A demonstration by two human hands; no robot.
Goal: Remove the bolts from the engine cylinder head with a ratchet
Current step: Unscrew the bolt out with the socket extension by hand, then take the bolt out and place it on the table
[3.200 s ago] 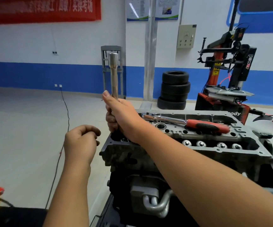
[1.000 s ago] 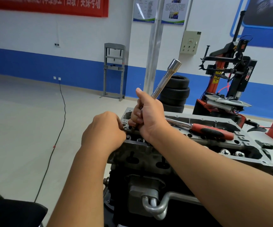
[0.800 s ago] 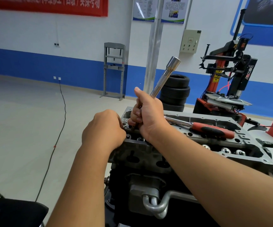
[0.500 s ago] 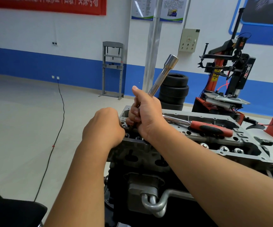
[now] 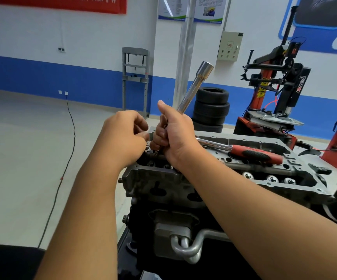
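Since half a second ago the left hand [image 5: 123, 136] has lifted off the head's near corner and uncurled a little; its fingers [image 5: 141, 126] now pinch toward something small and grey at their tips, too hidden to name. The long socket extension [image 5: 193, 87] has barely shifted in tilt.

In the head view, the only one, the right hand [image 5: 173, 138] wraps its fingers tightly round the lower end of that extension. This is a smooth chromed bar with a wider round socket end pointing up and away, so the working end sits between the two hands, probably so that a bolt can be pulled from it. The ratchet [image 5: 242, 150], with polished steel shaft and red-and-black rubber handle, lies unused across the cylinder head [image 5: 244, 178], a rough grey aluminium casting with round valve tops showing in a row. Any bolts remaining in the head are hidden behind the hands.
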